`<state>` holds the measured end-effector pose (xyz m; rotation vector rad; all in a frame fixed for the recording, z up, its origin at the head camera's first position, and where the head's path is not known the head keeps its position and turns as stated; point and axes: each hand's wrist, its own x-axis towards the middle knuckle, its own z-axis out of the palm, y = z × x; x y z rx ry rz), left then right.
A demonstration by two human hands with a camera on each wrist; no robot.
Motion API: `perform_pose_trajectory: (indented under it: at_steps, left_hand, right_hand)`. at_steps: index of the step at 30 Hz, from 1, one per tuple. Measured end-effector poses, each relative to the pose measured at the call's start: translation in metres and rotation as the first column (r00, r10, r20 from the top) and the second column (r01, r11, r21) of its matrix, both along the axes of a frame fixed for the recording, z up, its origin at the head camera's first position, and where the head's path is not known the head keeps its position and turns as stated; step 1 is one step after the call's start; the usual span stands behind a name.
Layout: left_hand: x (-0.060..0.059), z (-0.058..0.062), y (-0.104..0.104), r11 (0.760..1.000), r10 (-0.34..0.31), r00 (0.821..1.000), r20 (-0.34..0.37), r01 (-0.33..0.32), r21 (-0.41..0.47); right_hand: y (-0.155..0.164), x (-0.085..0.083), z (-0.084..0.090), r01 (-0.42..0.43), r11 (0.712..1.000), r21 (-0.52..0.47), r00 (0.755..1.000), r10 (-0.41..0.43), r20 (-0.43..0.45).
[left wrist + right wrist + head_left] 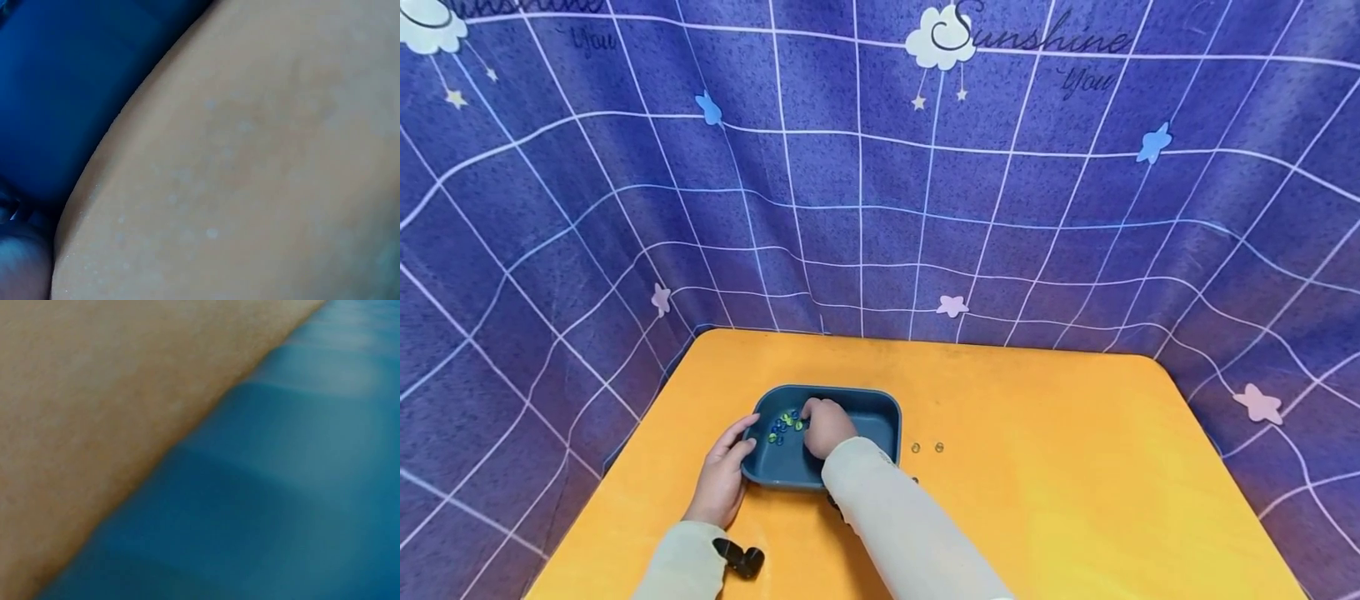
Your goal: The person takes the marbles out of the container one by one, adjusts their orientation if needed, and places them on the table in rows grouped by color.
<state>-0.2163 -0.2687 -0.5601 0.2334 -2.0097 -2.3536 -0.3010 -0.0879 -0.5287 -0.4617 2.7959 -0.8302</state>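
Observation:
A dark teal tray (pixel 865 400) stands on the left part of the yellow table. Inside it, toward the left, lie several small glass marbles (pixel 780 427), blue and yellow-green. My left hand (pixel 721 475) holds the tray's left rim, the thumb at its edge. Reaching into the tray, my right hand (pixel 830 427) has its fingers bent down beside the marbles. I cannot tell whether a marble is between those fingertips. Skin and blurred blue tray surface (pixel 262 506) fill the right wrist view; the left wrist view is also mostly skin beside the blue tray (pixel 69 81).
Two clear marbles (pixel 927 447) lie on the yellow table (pixel 1075 467) right of the tray. Another small marble (pixel 915 479) peeks out by the right sleeve. A blue grid-patterned curtain (pixel 880 208) surrounds the table's back and sides. A black strap device (pixel 741 558) sits on the left wrist.

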Motion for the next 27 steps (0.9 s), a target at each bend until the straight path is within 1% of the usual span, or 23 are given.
perform_pose_trajectory:
  at_steps: [5, 8, 12, 17, 23, 27]
  left_hand:
    - [-0.001, -0.001, 0.0, 1.0, 0.005, 1.0, -0.001, -0.005, 0.003]
    - [-0.001, -0.001, 0.0, 1.0, 0.008, 1.0, -0.007, -0.008, 0.0]
    - [-0.001, -0.001, 0.0, 1.0, 0.006, 1.0, -0.017, -0.006, -0.008]
    - [-0.002, -0.001, 0.001, 1.0, 0.0, 1.0, -0.009, 0.0, -0.009]
    - [-0.001, -0.002, 0.0, 1.0, 0.007, 1.0, -0.021, -0.007, -0.008]
    - [-0.001, -0.002, 0.0, 1.0, 0.008, 1.0, -0.024, -0.009, -0.007]
  right_hand:
    - [0.0, -0.002, -0.002, 0.046, 0.999, -0.009, 0.999, -0.046, -0.011]
    - [0.002, -0.001, -0.001, 0.051, 0.999, -0.008, 0.998, -0.051, -0.026]
    - [0.003, 0.0, 0.0, 0.038, 0.999, -0.002, 0.999, -0.038, -0.038]
    - [0.006, 0.001, 0.003, 0.028, 1.0, -0.011, 1.0, -0.028, -0.007]
    - [0.009, 0.0, 0.008, -0.014, 1.0, 0.013, 1.0, 0.015, -0.01]
    - [0.015, 0.004, 0.017, -0.027, 0.998, -0.06, 0.998, 0.03, 0.048]
